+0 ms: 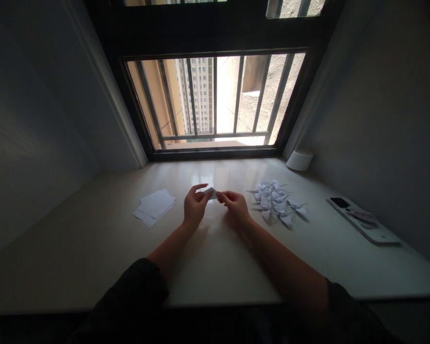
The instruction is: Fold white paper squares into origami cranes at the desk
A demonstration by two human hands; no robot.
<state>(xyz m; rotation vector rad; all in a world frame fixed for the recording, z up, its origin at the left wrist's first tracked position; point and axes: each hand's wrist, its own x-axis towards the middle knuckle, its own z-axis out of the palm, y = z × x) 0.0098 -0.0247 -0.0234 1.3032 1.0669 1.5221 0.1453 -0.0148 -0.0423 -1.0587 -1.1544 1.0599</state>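
Note:
Both my hands meet over the middle of a pale table [93, 248]. My left hand [195, 205] and my right hand [234, 203] each pinch one end of a small folded white paper piece [211, 192], held just above the tabletop. To the left lies a small stack of white paper sheets [154, 206]. On the right, close to my right hand, sits a pile of several folded white paper cranes [276, 201].
A white paper roll [299, 159] stands at the back right by the window sill. A white tray [376, 233] holding a dark phone lies at the far right. A barred window [215, 100] faces me. Grey walls close both sides.

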